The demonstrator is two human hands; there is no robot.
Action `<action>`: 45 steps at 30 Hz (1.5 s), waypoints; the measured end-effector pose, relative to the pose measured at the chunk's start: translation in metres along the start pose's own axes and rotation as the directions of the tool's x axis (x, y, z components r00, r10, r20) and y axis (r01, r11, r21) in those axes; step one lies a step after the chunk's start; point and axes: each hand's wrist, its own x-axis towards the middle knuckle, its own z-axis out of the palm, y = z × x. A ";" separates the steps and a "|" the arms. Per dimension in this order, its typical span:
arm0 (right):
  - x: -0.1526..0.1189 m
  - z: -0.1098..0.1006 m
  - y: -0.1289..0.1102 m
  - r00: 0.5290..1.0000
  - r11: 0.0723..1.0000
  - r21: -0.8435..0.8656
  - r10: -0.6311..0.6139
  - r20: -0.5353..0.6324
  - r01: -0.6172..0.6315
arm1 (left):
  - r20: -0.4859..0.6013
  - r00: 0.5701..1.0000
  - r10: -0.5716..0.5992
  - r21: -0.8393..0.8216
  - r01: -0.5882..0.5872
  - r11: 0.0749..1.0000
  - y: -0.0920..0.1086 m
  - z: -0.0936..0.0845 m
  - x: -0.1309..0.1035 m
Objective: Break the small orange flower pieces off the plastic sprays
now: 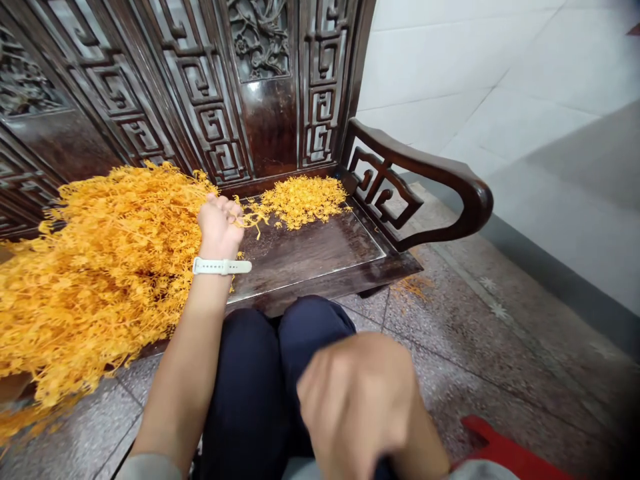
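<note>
My left hand [220,217], with a pale watch strap [223,267] on the wrist, is closed around a yellow artificial flower sprig [253,217] whose thin stems stick out to the right. Right beside it rises a large heap of yellow-orange artificial flower sprigs [115,260]. A smaller pile of loose yellow flower heads [305,200] lies on the dark wooden bench seat [305,253]. Close to the camera, above my lap, my right hand [360,400] is curled into a blurred fist. Whatever its fingers hold is hidden.
The bench has a carved back [273,120] and a curved armrest [450,177] on the right. A white tiled wall [450,73] stands behind it. Orange scraps [413,288] lie on the speckled floor [450,313]. Something red [505,453] is at lower right.
</note>
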 end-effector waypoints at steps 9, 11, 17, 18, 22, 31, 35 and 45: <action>-0.034 -0.031 0.016 0.386 0.776 0.271 0.039 -0.922 0.569 | 0.109 0.991 -0.083 0.084 0.074 0.994 -0.007 -0.005 -0.008; -0.040 -0.039 0.027 -0.027 0.721 0.345 0.450 -0.893 0.600 | 0.111 0.990 -0.090 0.101 0.079 0.992 -0.005 -0.004 -0.010; -0.033 -0.034 0.034 -0.109 0.596 0.406 0.643 -0.758 0.693 | 0.125 0.983 -0.138 0.246 0.104 0.964 -0.007 -0.007 -0.010; -0.031 -0.033 0.031 -0.117 0.623 0.382 0.608 -0.785 0.682 | 0.137 0.979 -0.154 0.286 0.109 0.952 -0.009 -0.008 -0.010; -0.028 -0.031 0.026 -0.150 0.715 0.390 0.565 -0.812 0.580 | 0.211 0.958 -0.194 0.432 0.087 0.898 -0.016 -0.008 -0.014; -0.035 -0.025 0.044 -0.408 0.921 0.281 0.155 -0.900 -0.269 | 0.369 0.839 -0.400 0.667 0.061 0.742 -0.033 -0.011 -0.024; -0.038 -0.022 0.052 -0.251 0.843 0.237 0.126 -0.960 -0.483 | 0.425 0.763 -0.488 0.690 0.076 0.720 -0.033 -0.011 -0.031; -0.049 -0.021 0.057 -0.242 0.881 0.211 0.114 -0.964 -0.424 | 0.330 0.915 -0.231 0.543 0.016 0.839 -0.031 -0.009 -0.024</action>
